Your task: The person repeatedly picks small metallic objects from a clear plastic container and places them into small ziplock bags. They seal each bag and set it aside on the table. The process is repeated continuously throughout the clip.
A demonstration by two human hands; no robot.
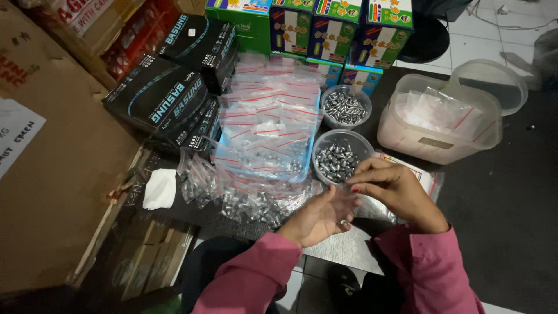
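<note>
**Small metal pieces bagged: many bags filled, both tubs still well stocked**

A small clear plastic bag [347,200] is held betw. both hands above the near edge of the dark worktop [511,192]. The left hand [317,218] is cupped palm-up under it, fingers curled loosely; whether loose pieces lie in the palm cannot be told. The right hand [392,189] is closed in a narrow pinch on the bag's top.

Done so far, as judged: a heap of filled clear bags w/ grey metal pieces [250,200] lies at the near edge, left of the hands. Left to do: a stack of flat empty clear zip bags w/ red strips [270,119] is spread behind it, and two round clear plastic tubs of shiny grey bullet-shaped pieces, the near one [340,158] just beyond the hands and the far one [346,106] behind it, are approx. full.

A frosted rectangular plastic tub [436,119] w/ more bags is seen toward the right. Glossy black cardboard boxes [168,96] are stacked at the left; a crumpled white tissue [159,189] lies near them.
</note>
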